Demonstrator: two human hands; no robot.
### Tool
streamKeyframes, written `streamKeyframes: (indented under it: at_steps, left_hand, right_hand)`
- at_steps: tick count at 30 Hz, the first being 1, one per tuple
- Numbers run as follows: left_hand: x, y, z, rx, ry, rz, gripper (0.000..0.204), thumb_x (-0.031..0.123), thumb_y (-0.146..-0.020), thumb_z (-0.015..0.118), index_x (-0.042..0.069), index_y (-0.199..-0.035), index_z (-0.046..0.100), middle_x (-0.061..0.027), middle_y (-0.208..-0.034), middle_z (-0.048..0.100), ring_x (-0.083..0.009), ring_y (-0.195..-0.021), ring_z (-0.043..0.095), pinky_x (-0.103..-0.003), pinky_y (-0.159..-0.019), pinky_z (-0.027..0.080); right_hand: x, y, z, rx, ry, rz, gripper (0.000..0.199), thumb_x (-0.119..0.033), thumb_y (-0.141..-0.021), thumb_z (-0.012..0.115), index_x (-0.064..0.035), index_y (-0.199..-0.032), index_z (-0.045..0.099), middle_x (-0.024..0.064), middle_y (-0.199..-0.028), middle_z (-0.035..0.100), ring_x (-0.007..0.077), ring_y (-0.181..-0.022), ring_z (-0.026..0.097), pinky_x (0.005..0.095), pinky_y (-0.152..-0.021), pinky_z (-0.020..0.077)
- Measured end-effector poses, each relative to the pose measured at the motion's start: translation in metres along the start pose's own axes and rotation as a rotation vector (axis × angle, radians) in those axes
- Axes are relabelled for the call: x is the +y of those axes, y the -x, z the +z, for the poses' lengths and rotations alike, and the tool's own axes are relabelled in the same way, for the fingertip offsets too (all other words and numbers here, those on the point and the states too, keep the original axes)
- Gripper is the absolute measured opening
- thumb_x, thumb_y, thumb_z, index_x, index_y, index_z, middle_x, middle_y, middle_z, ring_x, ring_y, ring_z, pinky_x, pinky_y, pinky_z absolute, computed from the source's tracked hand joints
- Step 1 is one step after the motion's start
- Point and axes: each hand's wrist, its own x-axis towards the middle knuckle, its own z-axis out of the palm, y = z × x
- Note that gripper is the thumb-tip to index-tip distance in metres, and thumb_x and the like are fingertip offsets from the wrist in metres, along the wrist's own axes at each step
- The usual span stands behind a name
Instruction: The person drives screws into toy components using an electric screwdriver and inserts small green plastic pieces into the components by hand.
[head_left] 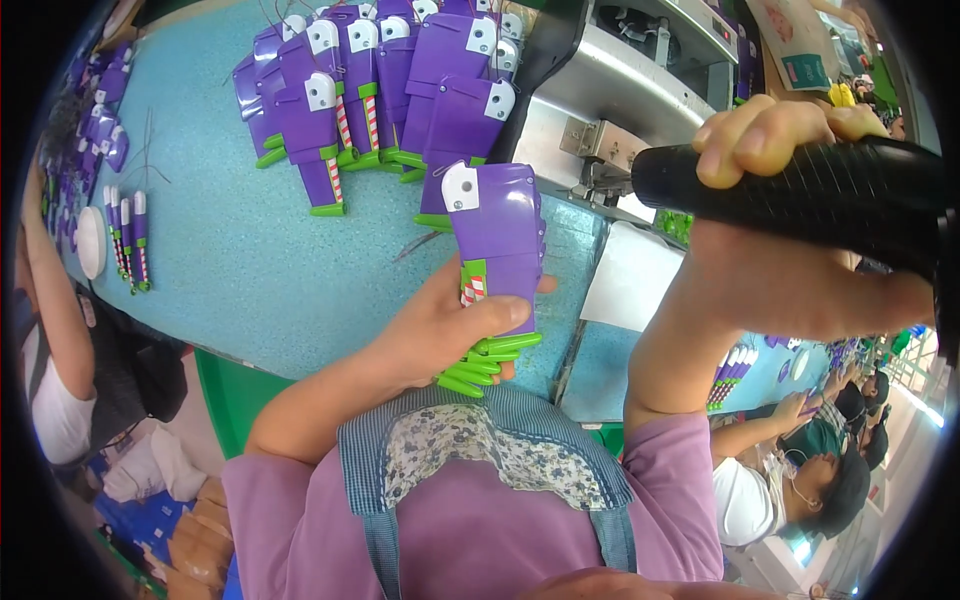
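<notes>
My left hand [425, 330] is closed round a stack of purple plastic parts [505, 215]. The front part bears a white rounded tab with a dark hole, and bright green tips fan out below my fingers. At the upper right, my right hand [745, 260] wraps round a black cylindrical tool [830, 195] with a ribbed grip. Its blunt end points left, and no bit can be made out. Beyond my left hand, several matching purple parts [465, 105] lie in an overlapping pile with white tabs, green feet and red-and-white striped strips.
A metal machine [600, 110] stands behind the tool, with a white sheet [630, 275] in front. At the left of the blue table [200, 230] are a round white dish [91, 243] and several slim purple pieces [140, 240]. Other people sit at both sides.
</notes>
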Motion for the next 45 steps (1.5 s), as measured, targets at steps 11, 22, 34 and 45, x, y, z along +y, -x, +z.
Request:
streamKeyframes:
  at_steps: [11,22,34,45]
  left_hand:
    - [-0.007,0.001,-0.008,-0.026,0.067,0.003,0.053,0.017,-0.089,0.062,0.004,-0.134,0.036,-0.0130,-0.126,0.056,-0.0159,-0.073,0.062,-0.031,-0.054,0.055]
    - [-0.001,0.006,0.001,0.071,-0.051,-0.042,0.045,0.016,-0.087,0.066,0.003,-0.124,0.044,-0.0083,-0.090,0.059,-0.0162,-0.063,0.062,-0.029,-0.051,0.053]
    - [-0.008,0.011,-0.001,0.030,-0.033,-0.020,0.052,0.017,-0.085,0.067,0.003,-0.129,0.042,-0.0076,-0.088,0.058,-0.0159,-0.062,0.062,-0.029,-0.051,0.053]
    - [-0.015,0.026,-0.020,-0.099,-0.015,0.221,0.067,0.032,-0.080,0.067,-0.001,-0.132,0.040,-0.0207,-0.122,0.058,-0.0168,-0.059,0.063,-0.030,-0.050,0.055]
  right_hand:
    - [-0.006,0.034,0.041,0.246,0.071,0.114,0.096,-0.087,-0.076,0.036,-0.0011,-0.117,0.048,0.0142,-0.071,0.058,0.0213,-0.053,0.056,0.0320,-0.050,0.0463]
    - [0.011,0.048,0.054,0.346,-0.066,0.249,0.099,-0.091,-0.070,0.039,0.0000,-0.108,0.048,0.0160,-0.064,0.057,0.0220,-0.047,0.053,0.0306,-0.045,0.0446]
    - [-0.002,0.050,0.056,0.341,-0.080,0.203,0.100,-0.089,-0.071,0.041,0.0010,-0.115,0.047,0.0165,-0.068,0.059,0.0223,-0.050,0.055,0.0324,-0.049,0.0456]
    - [-0.014,0.090,0.040,0.369,-0.059,0.188,0.090,-0.082,-0.078,0.044,0.0001,-0.116,0.046,0.0118,-0.067,0.058,0.0211,-0.051,0.056,0.0324,-0.050,0.0454]
